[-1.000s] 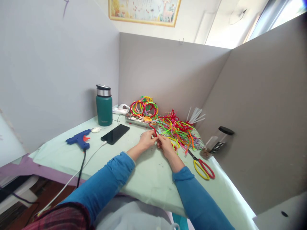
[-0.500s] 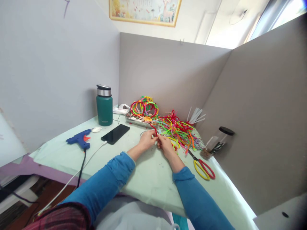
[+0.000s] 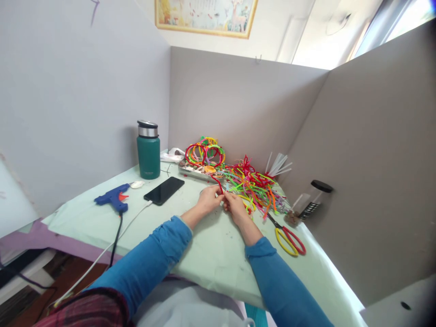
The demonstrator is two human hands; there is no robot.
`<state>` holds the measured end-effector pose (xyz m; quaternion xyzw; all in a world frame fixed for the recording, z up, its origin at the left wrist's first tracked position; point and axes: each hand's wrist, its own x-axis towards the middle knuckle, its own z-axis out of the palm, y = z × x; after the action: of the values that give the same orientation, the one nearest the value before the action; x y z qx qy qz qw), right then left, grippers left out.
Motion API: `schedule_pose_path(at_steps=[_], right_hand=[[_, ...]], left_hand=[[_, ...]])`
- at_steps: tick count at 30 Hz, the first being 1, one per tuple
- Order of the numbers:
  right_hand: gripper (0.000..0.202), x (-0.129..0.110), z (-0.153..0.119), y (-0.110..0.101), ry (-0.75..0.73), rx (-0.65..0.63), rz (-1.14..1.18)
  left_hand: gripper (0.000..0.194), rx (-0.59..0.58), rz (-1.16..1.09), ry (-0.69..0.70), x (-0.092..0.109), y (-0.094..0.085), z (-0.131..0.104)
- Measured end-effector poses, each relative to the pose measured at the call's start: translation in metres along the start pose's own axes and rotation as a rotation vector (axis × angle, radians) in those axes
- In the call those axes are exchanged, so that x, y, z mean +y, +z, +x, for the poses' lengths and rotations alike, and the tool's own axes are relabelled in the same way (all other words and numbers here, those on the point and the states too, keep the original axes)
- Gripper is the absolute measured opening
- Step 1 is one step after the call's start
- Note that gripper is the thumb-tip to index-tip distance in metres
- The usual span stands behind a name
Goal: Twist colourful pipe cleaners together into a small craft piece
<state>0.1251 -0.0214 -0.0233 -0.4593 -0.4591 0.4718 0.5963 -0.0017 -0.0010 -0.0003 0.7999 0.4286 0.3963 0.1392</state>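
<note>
A red pipe cleaner (image 3: 217, 180) sticks up from between my two hands, bent near its middle. My left hand (image 3: 209, 199) is closed on it with thumb and fingers pinched. My right hand (image 3: 235, 205) meets the left at the fingertips and is pinched on the same pipe cleaner; its lower end is hidden by the fingers. Just behind and right of my hands lies a tangled heap of colourful pipe cleaners (image 3: 254, 179). Beyond my left hand, a metal tray (image 3: 190, 173) holds small scraps and several pipe-cleaner rings (image 3: 195, 154).
Scissors (image 3: 290, 240) with one yellow and one red handle lie at the right. A clear jar (image 3: 311, 200) with a black lid leans near the right panel. On the left are a phone (image 3: 164, 190), a blue glue gun (image 3: 114, 197) with its cord, and a green bottle (image 3: 148, 154).
The free end of the red pipe cleaner has tilted slightly to the left. Both hands stay in almost the same place, and everything else lies as before.
</note>
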Motion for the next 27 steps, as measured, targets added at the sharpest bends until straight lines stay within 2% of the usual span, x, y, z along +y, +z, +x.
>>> schedule_pose_path(at_steps=[27], right_hand=[[0.035, -0.0001, 0.0003, 0.0005, 0.01, 0.019, 0.008]], left_hand=[[0.013, 0.01, 0.019, 0.014, -0.0004, -0.0002, -0.0001]])
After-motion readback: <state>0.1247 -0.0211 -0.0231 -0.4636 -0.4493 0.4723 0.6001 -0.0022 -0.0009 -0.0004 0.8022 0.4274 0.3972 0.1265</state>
